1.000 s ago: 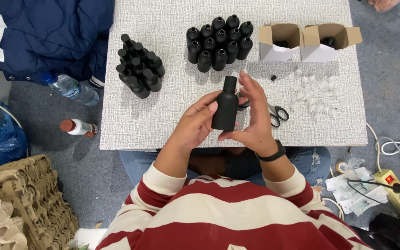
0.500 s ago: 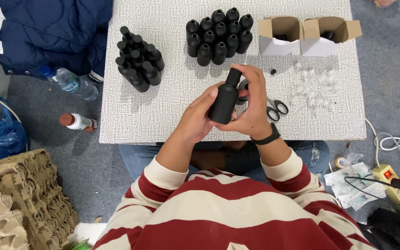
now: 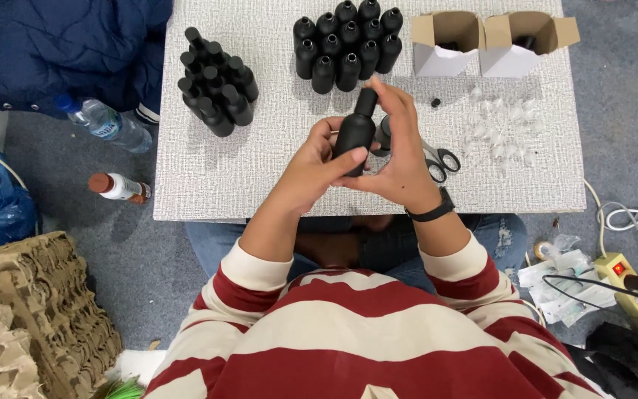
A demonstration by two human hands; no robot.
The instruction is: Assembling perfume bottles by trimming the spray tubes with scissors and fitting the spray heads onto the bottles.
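Both hands closed on one black bottle (image 3: 354, 131), held just above the tabletop (image 3: 260, 177): left hand (image 3: 313, 164) wrapped round the lower body with the thumb across the front, right hand (image 3: 402, 151) cupping the far side, fingers reaching up near the neck. Bottle tilted, neck pointing away from the body. Probably light and stiff — matte finish, so likely not slippery; whether plastic or coated glass, impossible to tell. Best taken round the wide body; the narrow neck better left for fingertip work. Scissors (image 3: 437, 157) lying just beside the right hand. Farther out, two clusters of matching black bottles — left cluster (image 3: 215, 81) and far cluster (image 3: 347, 44). To the right, two open white cartons (image 3: 492, 43), a tiny black cap (image 3: 434, 103), and a scatter of small clear pieces (image 3: 507, 125).
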